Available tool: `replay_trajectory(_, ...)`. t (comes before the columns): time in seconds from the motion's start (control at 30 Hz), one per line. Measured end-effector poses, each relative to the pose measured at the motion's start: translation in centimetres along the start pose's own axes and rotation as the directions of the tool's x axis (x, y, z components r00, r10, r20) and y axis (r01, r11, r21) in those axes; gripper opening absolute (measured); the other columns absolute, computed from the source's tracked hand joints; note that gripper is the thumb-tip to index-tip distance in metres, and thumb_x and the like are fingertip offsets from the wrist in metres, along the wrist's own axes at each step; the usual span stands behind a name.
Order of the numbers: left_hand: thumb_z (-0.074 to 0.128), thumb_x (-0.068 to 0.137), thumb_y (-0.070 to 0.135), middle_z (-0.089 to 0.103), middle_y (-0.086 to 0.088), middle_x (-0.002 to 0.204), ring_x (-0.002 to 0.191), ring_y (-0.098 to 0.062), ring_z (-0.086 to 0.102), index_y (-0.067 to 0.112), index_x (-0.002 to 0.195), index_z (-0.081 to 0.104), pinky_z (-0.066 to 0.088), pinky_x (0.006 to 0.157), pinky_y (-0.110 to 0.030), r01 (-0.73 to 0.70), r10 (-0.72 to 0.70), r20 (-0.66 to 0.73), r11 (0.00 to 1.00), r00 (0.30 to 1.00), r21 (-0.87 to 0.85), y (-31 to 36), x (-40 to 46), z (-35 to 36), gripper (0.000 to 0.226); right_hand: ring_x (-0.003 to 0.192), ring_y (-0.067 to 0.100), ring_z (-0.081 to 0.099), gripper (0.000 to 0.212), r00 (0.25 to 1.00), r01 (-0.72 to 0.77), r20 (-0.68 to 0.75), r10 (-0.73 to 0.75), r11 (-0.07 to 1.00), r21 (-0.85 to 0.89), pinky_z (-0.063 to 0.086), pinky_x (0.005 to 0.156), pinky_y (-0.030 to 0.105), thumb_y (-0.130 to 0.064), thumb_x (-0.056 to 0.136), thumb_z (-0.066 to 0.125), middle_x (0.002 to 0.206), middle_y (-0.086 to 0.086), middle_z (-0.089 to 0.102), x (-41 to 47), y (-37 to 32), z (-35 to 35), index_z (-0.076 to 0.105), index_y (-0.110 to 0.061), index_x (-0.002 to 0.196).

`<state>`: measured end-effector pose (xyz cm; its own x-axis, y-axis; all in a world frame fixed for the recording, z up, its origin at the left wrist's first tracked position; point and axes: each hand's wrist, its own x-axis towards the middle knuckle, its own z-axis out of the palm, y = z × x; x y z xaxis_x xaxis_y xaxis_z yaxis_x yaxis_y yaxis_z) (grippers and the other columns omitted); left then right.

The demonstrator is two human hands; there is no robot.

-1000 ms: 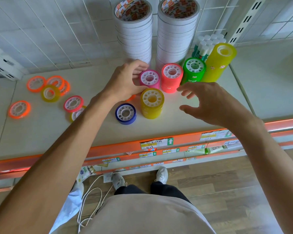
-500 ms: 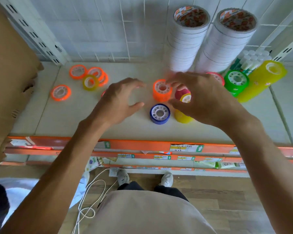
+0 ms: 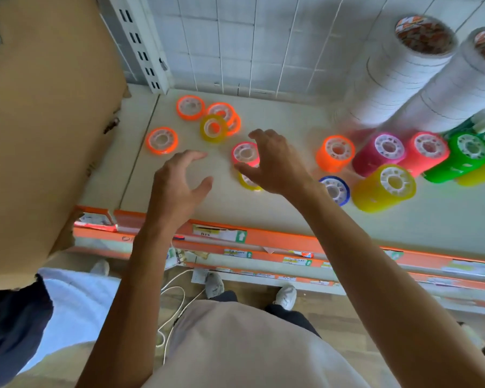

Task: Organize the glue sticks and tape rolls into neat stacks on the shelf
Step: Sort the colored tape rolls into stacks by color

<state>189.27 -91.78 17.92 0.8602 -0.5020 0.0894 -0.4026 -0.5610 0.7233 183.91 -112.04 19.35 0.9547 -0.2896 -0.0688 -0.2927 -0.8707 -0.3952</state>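
Tape rolls are scattered on the shelf (image 3: 263,214). A pink roll (image 3: 244,153) lies flat, with a yellow roll (image 3: 245,181) just in front of it. The right hand (image 3: 275,163) is held over both, fingers spread and curved; contact cannot be told. The left hand (image 3: 179,186) is held left of the pink roll, fingers loosely spread, nothing gripped.

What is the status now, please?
Left hand open, empty. Right hand open over pink tape roll, not gripping. Loose orange rolls still unstacked. Cardboard box crowds left.
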Motion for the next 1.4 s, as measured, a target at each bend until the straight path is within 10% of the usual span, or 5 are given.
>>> replay_trajectory(0.8,0.073,0.076,0.022,0.062,-0.019,0.116,0.11,-0.039,0.056,0.005,0.114,0.065,0.041,0.087,-0.04,-0.053,0.059,-0.009,0.947,0.998,0.316,-1.1,10.0,3.1,0.043,0.104,0.022,0.062,0.059,0.905,-0.161,-0.349,0.243,0.955,0.249,0.045,0.083,0.029,-0.046,0.079,0.078,0.116,0.002,0.068,-7.4,-0.2,-3.0,0.06,-0.016,0.126)
replay_trajectory(1.4,0.085,0.072,0.026,0.062,-0.008,0.111,0.096,-0.029,0.063,0.011,0.122,0.067,0.053,0.088,-0.046,-0.354,0.353,0.099,0.935,0.93,-0.001,9.2,1.2,8.3,0.056,0.102,0.023,0.06,0.06,0.797,-0.212,-0.519,0.309,0.948,0.239,0.05,0.088,0.036,-0.045,0.076,0.08,0.114,0.0,0.064,-16.1,10.3,-8.3,0.06,-0.017,0.125)
